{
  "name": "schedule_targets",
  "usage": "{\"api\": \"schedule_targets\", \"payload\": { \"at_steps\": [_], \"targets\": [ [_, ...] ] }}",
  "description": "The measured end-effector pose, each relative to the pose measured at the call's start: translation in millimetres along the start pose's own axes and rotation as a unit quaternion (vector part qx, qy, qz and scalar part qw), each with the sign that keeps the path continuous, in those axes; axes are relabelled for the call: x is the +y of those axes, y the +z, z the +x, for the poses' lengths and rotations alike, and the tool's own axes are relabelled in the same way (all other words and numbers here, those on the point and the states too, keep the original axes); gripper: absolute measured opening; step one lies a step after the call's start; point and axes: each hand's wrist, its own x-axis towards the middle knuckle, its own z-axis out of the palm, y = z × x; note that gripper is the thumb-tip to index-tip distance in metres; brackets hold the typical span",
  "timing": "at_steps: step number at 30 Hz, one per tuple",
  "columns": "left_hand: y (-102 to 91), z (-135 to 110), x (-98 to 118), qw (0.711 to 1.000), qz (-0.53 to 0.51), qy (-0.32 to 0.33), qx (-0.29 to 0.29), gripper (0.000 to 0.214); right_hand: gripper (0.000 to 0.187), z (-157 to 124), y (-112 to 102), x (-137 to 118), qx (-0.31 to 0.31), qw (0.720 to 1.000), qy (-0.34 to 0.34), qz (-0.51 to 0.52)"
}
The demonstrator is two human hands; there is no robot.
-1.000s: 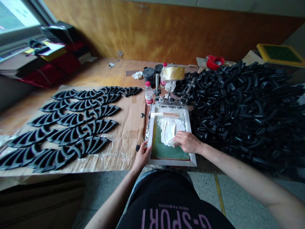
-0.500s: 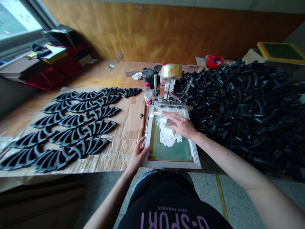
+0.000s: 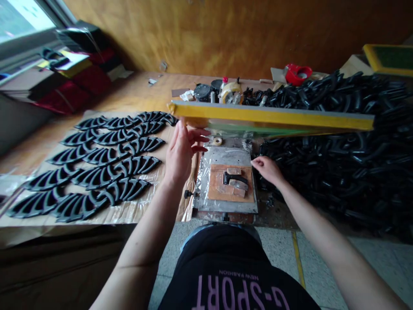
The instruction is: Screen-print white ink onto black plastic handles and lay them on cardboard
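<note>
The printing screen frame [image 3: 271, 115] is swung up on its hinge, its yellow edge facing me. My left hand [image 3: 182, 148] holds up its left corner, fingers spread against the underside. Below lies a foil-covered base plate [image 3: 226, 204] with a brown jig board [image 3: 215, 189]. A small black plastic part [image 3: 235, 177] sits in the jig. My right hand [image 3: 267, 168] rests at the jig's right edge, fingers curled, touching nothing I can make out.
Rows of black curved parts [image 3: 97, 168] lie on cardboard at the left. A large heap of black parts [image 3: 338, 142] fills the right side. Ink pots, a bottle and a tape roll [image 3: 230, 92] stand behind the screen. A red tape dispenser [image 3: 297, 74] sits farther back.
The screen lay flat with my right hand wiping white ink across it; now the screen is lifted by my left hand and the jig with the black part is uncovered.
</note>
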Motion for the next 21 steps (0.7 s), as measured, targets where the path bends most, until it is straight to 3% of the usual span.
{"api": "schedule_targets", "payload": {
  "at_steps": [3,6,8,11,13,15,17,18,20,21],
  "targets": [
    [-0.4,4,-3,1.000,-0.008,-0.003,0.021,0.043,0.026,-28,39,-20,-0.027,0.993,-0.083,-0.076],
    [-3.6,-18,-20,0.997,-0.016,-0.032,0.062,0.041,0.021,-37,54,-33,-0.027,0.983,-0.094,-0.156],
    [-0.1,-47,-39,0.989,-0.011,-0.142,0.028,0.042,0.017,-41,57,-44,-0.035,0.979,-0.067,-0.190],
    [15.7,-99,-70,0.925,-0.010,-0.371,-0.080,0.050,0.016,-57,61,-77,-0.019,0.982,-0.040,-0.185],
    [24.7,-127,-89,0.897,-0.047,-0.433,-0.069,0.054,0.015,-72,65,-103,-0.007,0.986,-0.080,-0.147],
    [22.0,-137,-102,0.893,-0.073,-0.443,-0.010,0.051,0.013,-81,63,-118,-0.025,0.982,-0.161,-0.097],
    [2.4,-128,-113,0.904,-0.024,-0.427,0.022,0.047,0.014,-78,49,-109,-0.031,0.975,-0.208,-0.071],
    [-13.2,-118,-118,0.912,0.037,-0.408,0.022,0.046,0.017,-72,36,-95,-0.014,0.977,-0.196,-0.080],
    [-51.0,-89,-129,0.914,0.212,-0.346,0.004,0.045,0.029,-56,3,-53,0.045,0.984,-0.104,-0.141],
    [-70.5,-75,-135,0.895,0.310,-0.322,-0.004,0.044,0.031,-48,-14,-28,0.058,0.980,-0.049,-0.186]
  ]
}}
